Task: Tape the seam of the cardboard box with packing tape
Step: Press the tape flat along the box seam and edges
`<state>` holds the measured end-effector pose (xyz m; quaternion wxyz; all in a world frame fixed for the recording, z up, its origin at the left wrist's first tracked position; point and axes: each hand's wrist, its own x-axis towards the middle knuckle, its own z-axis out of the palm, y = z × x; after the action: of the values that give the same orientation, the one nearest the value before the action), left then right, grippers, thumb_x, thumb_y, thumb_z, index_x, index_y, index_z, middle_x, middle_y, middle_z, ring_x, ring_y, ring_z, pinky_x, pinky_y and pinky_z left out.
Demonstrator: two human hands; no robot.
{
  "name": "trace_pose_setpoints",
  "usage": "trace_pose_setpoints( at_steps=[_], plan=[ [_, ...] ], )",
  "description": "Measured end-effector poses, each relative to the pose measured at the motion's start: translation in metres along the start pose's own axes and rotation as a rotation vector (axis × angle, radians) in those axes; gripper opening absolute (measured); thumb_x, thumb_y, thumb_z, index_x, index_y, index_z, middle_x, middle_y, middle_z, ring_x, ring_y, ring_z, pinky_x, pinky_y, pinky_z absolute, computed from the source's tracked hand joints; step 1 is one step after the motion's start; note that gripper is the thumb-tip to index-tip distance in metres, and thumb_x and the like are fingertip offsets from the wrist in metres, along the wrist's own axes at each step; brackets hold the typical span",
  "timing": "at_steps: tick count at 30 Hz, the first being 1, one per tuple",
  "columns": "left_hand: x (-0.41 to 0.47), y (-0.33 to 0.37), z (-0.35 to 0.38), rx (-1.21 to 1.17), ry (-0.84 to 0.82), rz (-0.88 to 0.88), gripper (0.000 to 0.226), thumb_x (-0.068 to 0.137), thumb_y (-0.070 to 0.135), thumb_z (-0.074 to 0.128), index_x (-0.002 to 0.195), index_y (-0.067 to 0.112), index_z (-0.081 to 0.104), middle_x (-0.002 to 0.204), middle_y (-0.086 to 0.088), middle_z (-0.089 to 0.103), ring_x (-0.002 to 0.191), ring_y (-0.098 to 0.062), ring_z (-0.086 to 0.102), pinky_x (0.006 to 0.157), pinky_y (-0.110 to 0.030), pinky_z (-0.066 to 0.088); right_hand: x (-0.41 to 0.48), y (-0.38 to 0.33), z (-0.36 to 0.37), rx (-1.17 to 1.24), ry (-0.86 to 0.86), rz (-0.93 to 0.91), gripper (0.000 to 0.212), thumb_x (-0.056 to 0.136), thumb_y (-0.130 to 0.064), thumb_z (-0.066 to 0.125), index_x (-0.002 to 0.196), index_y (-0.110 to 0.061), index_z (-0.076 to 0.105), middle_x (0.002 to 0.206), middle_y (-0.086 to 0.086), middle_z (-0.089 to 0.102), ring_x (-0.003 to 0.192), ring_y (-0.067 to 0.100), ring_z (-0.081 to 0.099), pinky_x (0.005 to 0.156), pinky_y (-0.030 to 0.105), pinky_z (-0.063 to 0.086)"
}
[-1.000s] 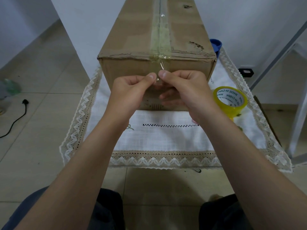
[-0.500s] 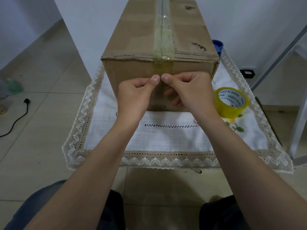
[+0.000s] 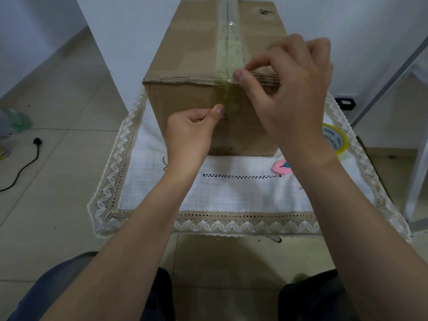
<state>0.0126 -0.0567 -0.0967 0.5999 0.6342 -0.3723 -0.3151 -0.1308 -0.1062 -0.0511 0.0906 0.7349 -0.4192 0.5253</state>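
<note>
A brown cardboard box [image 3: 192,49] stands on a white lace-edged cloth [image 3: 231,193]. A strip of clear yellowish tape [image 3: 229,49] runs along its top seam and folds down over the near face. My left hand [image 3: 192,133] is curled against the near face, its thumb pressing the tape's lower end. My right hand [image 3: 294,89] is raised at the box's top near edge, thumb tip on the tape at the corner fold. The yellow tape roll [image 3: 335,140] lies on the cloth to the right, partly hidden by my right wrist.
A small pink object [image 3: 281,166] lies on the cloth beside my right wrist. A black cable with a plug [image 3: 34,144] trails over the tiled floor at left. White metal frame legs [image 3: 416,158] stand at right. My knees show at the bottom.
My right hand has lifted from the near face up to the box's top edge. My left thumb stays low on the tape. The pink object has come into sight.
</note>
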Motion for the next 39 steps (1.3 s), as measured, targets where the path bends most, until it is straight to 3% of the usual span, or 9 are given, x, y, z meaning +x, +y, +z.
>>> trace_pose_setpoints(
  at_steps=[3,6,12,17,22,29,34,39],
  plan=[
    [0.0,-0.001,0.001,-0.005,0.011,0.019,0.017,0.09,0.032,0.08,0.073,0.029,0.078,0.071,0.016,0.077,0.071,0.009,0.07,0.063,-0.005,0.049,0.008,-0.003,0.008,-0.053,-0.131,0.017,0.048,0.086,-0.073,0.059,0.105,-0.032,0.077,0.113,-0.008,0.068,0.114,0.027,0.055,0.096,0.039,0.036],
    [0.001,-0.002,0.002,-0.01,0.015,0.016,0.012,0.09,0.033,0.08,0.081,0.026,0.082,0.078,0.012,0.08,0.073,0.006,0.07,0.063,-0.007,0.05,0.01,-0.004,0.018,-0.084,-0.225,0.033,0.052,0.083,-0.078,0.056,0.101,-0.033,0.075,0.108,-0.013,0.068,0.112,0.023,0.055,0.094,0.04,0.037],
    [0.001,-0.001,0.002,-0.015,0.007,-0.015,0.009,0.089,0.034,0.08,0.082,0.029,0.081,0.079,0.017,0.079,0.079,0.009,0.072,0.065,-0.004,0.048,0.006,0.001,0.024,-0.058,-0.174,0.06,0.052,0.078,-0.077,0.062,0.092,-0.028,0.073,0.097,-0.012,0.068,0.104,0.025,0.056,0.087,0.04,0.039],
    [0.001,-0.001,0.001,-0.03,0.002,-0.034,0.008,0.088,0.035,0.081,0.082,0.03,0.081,0.083,0.016,0.08,0.086,0.006,0.074,0.072,-0.011,0.05,0.002,-0.001,0.022,-0.079,-0.227,0.055,0.054,0.072,-0.073,0.069,0.098,-0.027,0.069,0.104,-0.01,0.065,0.109,0.026,0.054,0.092,0.041,0.039],
    [0.003,-0.002,0.0,-0.026,-0.009,-0.033,0.008,0.088,0.033,0.082,0.091,0.026,0.083,0.086,0.016,0.08,0.088,0.006,0.074,0.071,-0.009,0.05,0.0,-0.003,0.019,-0.097,-0.27,0.046,0.056,0.07,-0.07,0.073,0.102,-0.026,0.065,0.11,-0.008,0.064,0.112,0.027,0.053,0.093,0.044,0.038],
    [0.001,-0.002,0.003,-0.062,0.003,-0.017,0.008,0.089,0.029,0.082,0.089,0.021,0.083,0.084,0.016,0.079,0.08,0.011,0.072,0.067,-0.002,0.048,0.003,0.004,0.017,0.036,-0.196,0.112,0.043,0.087,-0.067,0.061,0.088,-0.026,0.071,0.095,-0.012,0.068,0.104,0.022,0.053,0.089,0.04,0.038],
    [0.0,-0.002,0.006,-0.068,0.013,-0.011,0.006,0.09,0.027,0.081,0.085,0.024,0.08,0.078,0.019,0.075,0.072,0.018,0.068,0.065,0.0,0.046,0.001,0.006,0.017,0.041,-0.205,0.073,0.038,0.083,-0.064,0.069,0.089,-0.026,0.071,0.096,-0.013,0.068,0.104,0.024,0.053,0.086,0.038,0.036],
    [0.001,-0.003,0.004,-0.073,-0.003,-0.008,0.006,0.088,0.029,0.082,0.086,0.024,0.082,0.08,0.017,0.078,0.077,0.012,0.072,0.066,-0.003,0.048,0.0,0.008,0.011,-0.009,-0.274,0.006,0.041,0.076,-0.057,0.077,0.099,-0.025,0.068,0.105,-0.01,0.067,0.107,0.029,0.053,0.089,0.045,0.04]
  ],
)
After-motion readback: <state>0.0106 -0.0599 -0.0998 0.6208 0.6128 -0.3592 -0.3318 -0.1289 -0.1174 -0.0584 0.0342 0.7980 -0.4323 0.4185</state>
